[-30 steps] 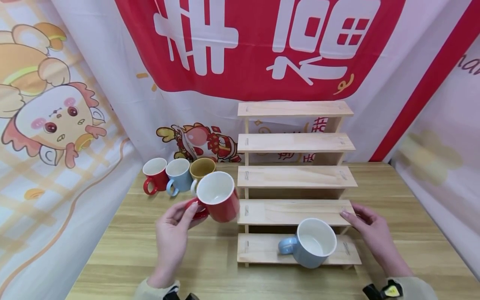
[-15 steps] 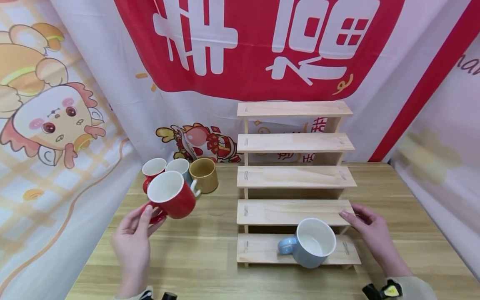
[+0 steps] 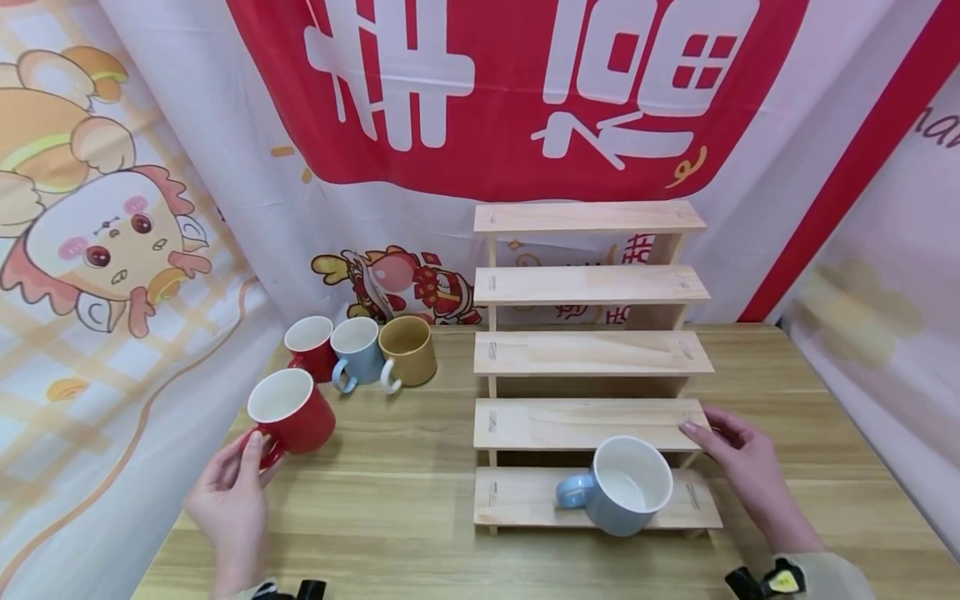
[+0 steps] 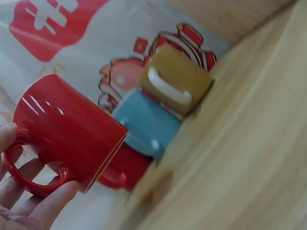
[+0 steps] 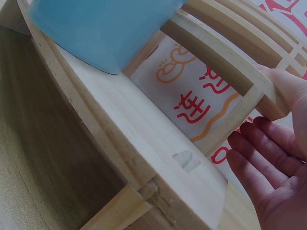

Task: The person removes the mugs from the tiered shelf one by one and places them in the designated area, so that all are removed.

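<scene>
My left hand [image 3: 234, 492] pinches the handle of a red mug [image 3: 306, 423], white inside, held tilted at the left of the head view. In the left wrist view the mug [image 4: 69, 127] is close up, with fingers around its handle. My right hand [image 3: 746, 462] grips the right end of a tiered wooden display rack [image 3: 585, 423], at the second step from the bottom, its thumb on top. In the right wrist view the other fingers [image 5: 261, 165] lie below that board's end. A light blue mug [image 3: 624, 496] stands on the bottom step, handle to the left.
Behind the held mug a red mug [image 3: 312, 343], a blue mug [image 3: 358, 350] and a mustard mug [image 3: 409, 354] with a white handle stand in a row. Wood-grain tabletop [image 3: 397, 475] lies between them and the rack. Printed cloth [image 3: 420, 183] hangs behind.
My left hand has carried the red mug leftward, away from the rack and past the mustard and blue mugs, then lower and nearer. The right hand stays on the rack.
</scene>
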Tool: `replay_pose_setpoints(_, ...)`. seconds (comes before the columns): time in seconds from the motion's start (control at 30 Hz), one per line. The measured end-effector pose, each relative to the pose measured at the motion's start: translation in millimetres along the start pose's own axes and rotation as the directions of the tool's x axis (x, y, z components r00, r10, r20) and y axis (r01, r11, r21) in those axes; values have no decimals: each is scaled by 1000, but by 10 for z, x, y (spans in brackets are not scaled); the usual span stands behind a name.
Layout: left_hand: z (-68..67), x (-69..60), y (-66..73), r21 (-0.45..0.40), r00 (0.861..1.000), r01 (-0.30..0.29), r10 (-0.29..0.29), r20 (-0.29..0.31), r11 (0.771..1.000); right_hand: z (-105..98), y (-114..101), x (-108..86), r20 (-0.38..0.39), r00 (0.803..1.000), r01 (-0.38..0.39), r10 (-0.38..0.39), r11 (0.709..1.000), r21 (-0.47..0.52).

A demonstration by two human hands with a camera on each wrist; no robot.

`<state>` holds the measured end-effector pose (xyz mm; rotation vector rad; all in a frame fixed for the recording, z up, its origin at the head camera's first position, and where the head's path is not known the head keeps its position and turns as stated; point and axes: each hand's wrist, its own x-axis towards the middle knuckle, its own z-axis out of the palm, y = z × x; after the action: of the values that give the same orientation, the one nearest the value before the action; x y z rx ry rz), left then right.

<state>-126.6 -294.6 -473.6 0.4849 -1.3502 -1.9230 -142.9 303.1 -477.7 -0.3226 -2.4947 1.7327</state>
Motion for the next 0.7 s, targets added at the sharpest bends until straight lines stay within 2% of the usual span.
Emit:
replay_pose_setpoints(0.13,-146,76,-133,-6,996,68,-68,-58,998,-1,19,5,5,1000,20,-20,1000,-12)
replay_pose_setpoints(0.27,-254,137,-247,-29,989,109,-111,-96,994,-3,35,5,13,999,37,-37,999,-11)
replay_pose_setpoints(0.5,-338,254,-373,-21,990,112,-114,-89,993,-10,29,8,6,999,41,-41,999,-11)
replay_pose_setpoints(0.7,-351,312,-440,-56,989,112,-116,-86,992,-19,14,4,9,999,37,-37,999,-12)
